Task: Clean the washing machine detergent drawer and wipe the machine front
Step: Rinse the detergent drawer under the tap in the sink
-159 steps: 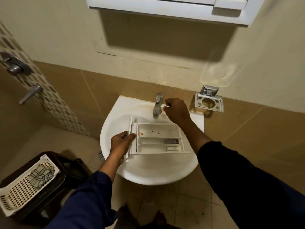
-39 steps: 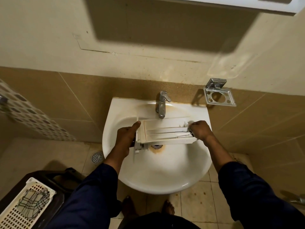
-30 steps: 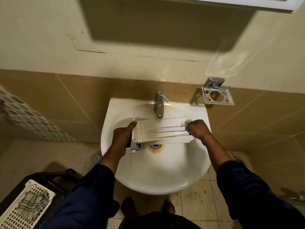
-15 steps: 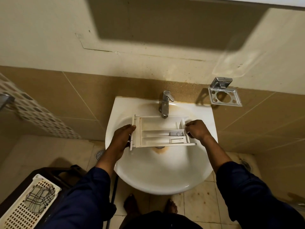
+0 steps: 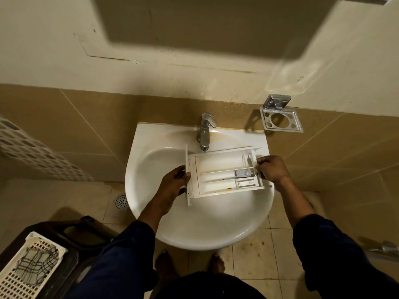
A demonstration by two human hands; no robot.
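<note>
- Head view: the detergent drawer (image 5: pixel 218 162) is held level over the bowl of the white sink (image 5: pixel 138 160), compartments facing up. Its far long edge is just under the spout of the tap (image 5: pixel 205 131).
- About a second ago the drawer was tipped with its ribbed underside toward the camera; it has since been rolled back upright.
- The left hand (image 5: pixel 172 186) grips the front panel (image 5: pixel 187 190) end, fingers curled behind the panel and thumb over its edge, the same hold as before.
- The right hand (image 5: pixel 271 169) pinches the rear end with tightly curled fingers; five seconds ago it was up at the tap.
- The reddish specks seen then in the large compartment are gone. A faint brown film remains there, and one small orange speck (image 5: pixel 228 188) lies in the nearest channel.
- A grey-blue cap (image 5: pixel 243 173) sits in the middle channel near the right end.
- A chrome holder (image 5: pixel 280 120) hangs on the wall tiles to the right of the sink; a perforated plastic basket (image 5: pixel 28 268) sits at lower left.
</note>
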